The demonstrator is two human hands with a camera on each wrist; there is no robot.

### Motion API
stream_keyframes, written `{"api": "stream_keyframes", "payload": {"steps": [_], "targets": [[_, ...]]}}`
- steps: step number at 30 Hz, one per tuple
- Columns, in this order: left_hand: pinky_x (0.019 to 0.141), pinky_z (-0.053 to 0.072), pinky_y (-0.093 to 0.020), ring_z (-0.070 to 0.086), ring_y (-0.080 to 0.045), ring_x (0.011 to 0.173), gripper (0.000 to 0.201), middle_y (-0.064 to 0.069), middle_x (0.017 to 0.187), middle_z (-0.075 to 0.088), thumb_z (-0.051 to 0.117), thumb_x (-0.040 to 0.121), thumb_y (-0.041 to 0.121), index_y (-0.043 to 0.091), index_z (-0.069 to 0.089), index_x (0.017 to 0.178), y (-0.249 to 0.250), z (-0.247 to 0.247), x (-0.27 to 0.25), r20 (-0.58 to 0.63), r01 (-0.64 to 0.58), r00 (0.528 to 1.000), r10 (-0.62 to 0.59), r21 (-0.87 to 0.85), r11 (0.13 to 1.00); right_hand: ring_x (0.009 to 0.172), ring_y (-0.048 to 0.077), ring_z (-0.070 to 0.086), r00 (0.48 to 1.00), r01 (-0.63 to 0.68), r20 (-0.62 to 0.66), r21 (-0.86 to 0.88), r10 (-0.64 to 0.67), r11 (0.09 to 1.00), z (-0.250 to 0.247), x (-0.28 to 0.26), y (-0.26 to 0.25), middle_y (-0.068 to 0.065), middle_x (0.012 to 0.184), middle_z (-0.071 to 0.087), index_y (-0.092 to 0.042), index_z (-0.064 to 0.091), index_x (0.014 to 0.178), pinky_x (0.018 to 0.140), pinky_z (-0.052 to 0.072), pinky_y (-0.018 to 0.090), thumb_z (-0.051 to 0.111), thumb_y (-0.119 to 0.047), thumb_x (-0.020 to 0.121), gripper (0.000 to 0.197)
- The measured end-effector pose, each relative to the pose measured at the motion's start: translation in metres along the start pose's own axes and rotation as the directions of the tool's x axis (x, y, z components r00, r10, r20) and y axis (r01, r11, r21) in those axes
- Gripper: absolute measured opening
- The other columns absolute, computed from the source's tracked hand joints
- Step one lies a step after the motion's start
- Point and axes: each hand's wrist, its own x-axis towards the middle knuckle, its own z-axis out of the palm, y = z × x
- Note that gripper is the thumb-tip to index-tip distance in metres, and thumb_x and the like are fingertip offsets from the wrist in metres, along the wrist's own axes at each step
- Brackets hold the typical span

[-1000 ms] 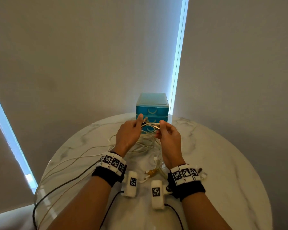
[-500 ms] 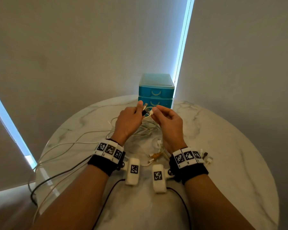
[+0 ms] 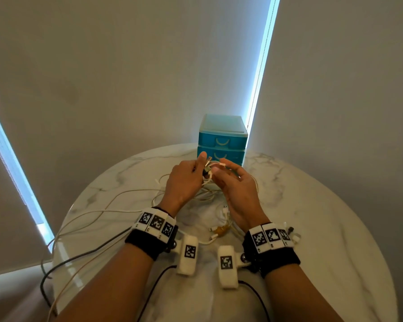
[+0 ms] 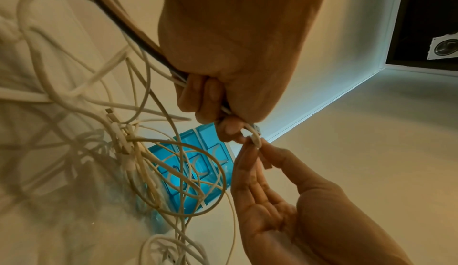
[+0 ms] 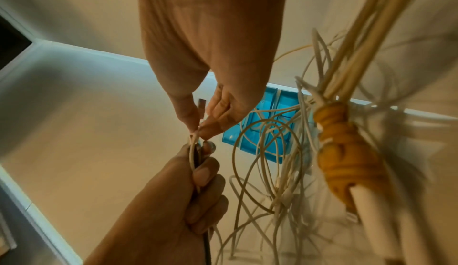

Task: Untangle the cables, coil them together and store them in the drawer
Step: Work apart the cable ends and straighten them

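A tangle of white cables (image 3: 209, 196) lies on the round marble table (image 3: 312, 228), with a black cable (image 3: 84, 254) trailing off the left edge. My left hand (image 3: 201, 169) grips a bundle of cable ends, black and white, in its fist (image 4: 210, 93). My right hand (image 3: 219, 168) pinches a white cable end (image 4: 255, 140) between thumb and forefinger right at the left hand's fingertips. A yellow connector (image 5: 342, 151) hangs close under the right wrist. The blue drawer unit (image 3: 222, 140) stands just behind the hands, all its drawers closed.
The table stands in a corner between two grey walls, with bright strips of light at the left and behind the drawer unit. Loose cable loops (image 3: 102, 210) spread over the table's left half and hang over its edge. Bare marble shows at the right.
The hands have come together: the right hand has closed the gap to the left hand's fingertips and now pinches a white cable end there. The head view has tipped down slightly.
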Motion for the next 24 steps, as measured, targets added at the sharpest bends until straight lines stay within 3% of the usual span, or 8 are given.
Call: {"api": "stream_keyframes", "payload": {"steps": [4, 7, 9, 12, 17, 19, 21, 24], "targets": [[0.077, 0.060, -0.041, 0.072, -0.015, 0.072, 0.069, 0.006, 0.069, 0.073, 0.026, 0.111, 0.063, 0.026, 0.074, 0.079, 0.001, 0.001, -0.002, 0.004, 0.016, 1.000, -0.017, 0.041, 0.999, 0.112, 0.021, 0.077, 0.995, 0.098, 0.035, -0.194, -0.093, 0.976, 0.002, -0.003, 0.004, 0.006, 0.113, 0.082, -0.008, 0.079, 0.120, 0.100, 0.062, 0.037, 0.074, -0.005, 0.098, 0.022], [0.073, 0.058, -0.038, 0.069, -0.013, 0.071, 0.066, 0.010, 0.067, 0.069, 0.026, 0.107, 0.072, 0.034, 0.068, 0.073, 0.003, -0.001, -0.003, -0.001, 0.004, 1.000, -0.004, -0.006, 1.000, 0.111, 0.016, 0.077, 0.994, 0.102, -0.008, -0.239, -0.107, 0.966, 0.004, -0.002, 0.002, 0.000, 0.114, 0.082, -0.015, 0.079, 0.123, 0.101, 0.062, 0.039, 0.077, -0.009, 0.097, 0.026], [0.072, 0.060, -0.038, 0.069, -0.009, 0.068, 0.068, 0.010, 0.066, 0.069, 0.027, 0.102, 0.080, 0.033, 0.071, 0.079, 0.004, -0.003, -0.002, 0.010, -0.026, 1.000, 0.027, -0.036, 0.999, 0.109, 0.014, 0.077, 0.992, 0.101, -0.048, -0.210, -0.113, 0.972, 0.003, -0.001, -0.001, 0.000, 0.114, 0.081, -0.019, 0.076, 0.127, 0.099, 0.063, 0.037, 0.078, -0.010, 0.097, 0.032], [0.068, 0.058, -0.037, 0.067, -0.010, 0.060, 0.068, 0.005, 0.063, 0.068, 0.031, 0.103, 0.077, 0.025, 0.069, 0.079, 0.010, -0.007, -0.002, 0.005, -0.031, 1.000, 0.031, -0.066, 0.997, 0.110, 0.016, 0.078, 0.991, 0.102, -0.071, -0.118, -0.111, 0.988, 0.002, -0.002, -0.003, 0.003, 0.115, 0.081, -0.019, 0.073, 0.129, 0.098, 0.062, 0.035, 0.079, -0.008, 0.096, 0.035], [0.054, 0.043, -0.017, 0.056, -0.001, 0.050, 0.062, 0.007, 0.056, 0.063, 0.032, 0.110, 0.064, 0.025, 0.061, 0.070, 0.014, -0.011, -0.005, -0.023, 0.024, 0.999, -0.029, -0.194, 0.981, 0.111, 0.019, 0.078, 0.999, 0.045, 0.007, -0.069, -0.044, 0.997, 0.006, -0.005, -0.003, 0.006, 0.116, 0.082, -0.011, 0.071, 0.130, 0.094, 0.063, 0.030, 0.074, -0.006, 0.099, 0.032], [0.058, 0.044, -0.025, 0.055, -0.006, 0.052, 0.068, 0.005, 0.057, 0.062, 0.027, 0.110, 0.065, 0.023, 0.061, 0.069, 0.014, -0.013, -0.003, -0.033, 0.069, 0.996, -0.080, -0.248, 0.966, 0.110, 0.023, 0.078, 0.999, 0.012, 0.051, -0.104, -0.007, 0.995, 0.006, -0.004, -0.002, 0.009, 0.114, 0.082, -0.009, 0.072, 0.128, 0.091, 0.063, 0.029, 0.073, -0.006, 0.099, 0.029], [0.063, 0.044, -0.032, 0.056, -0.010, 0.056, 0.070, 0.003, 0.061, 0.064, 0.024, 0.109, 0.068, 0.021, 0.061, 0.072, 0.014, -0.017, -0.001, -0.059, 0.093, 0.992, -0.112, -0.263, 0.960, 0.107, 0.027, 0.078, 0.999, -0.030, 0.044, -0.023, 0.031, 0.999, 0.005, -0.004, -0.005, 0.015, 0.116, 0.079, -0.007, 0.071, 0.128, 0.089, 0.064, 0.032, 0.072, -0.004, 0.099, 0.029], [0.065, 0.046, -0.029, 0.059, -0.003, 0.058, 0.065, 0.010, 0.062, 0.065, 0.024, 0.110, 0.066, 0.025, 0.063, 0.078, 0.015, -0.015, -0.001, -0.008, 0.104, 0.994, -0.109, -0.255, 0.961, 0.102, 0.026, 0.078, 0.999, -0.038, 0.037, 0.124, 0.034, 0.992, 0.003, -0.004, -0.009, 0.017, 0.113, 0.077, -0.005, 0.068, 0.131, 0.086, 0.065, 0.032, 0.069, -0.006, 0.101, 0.030]]}}
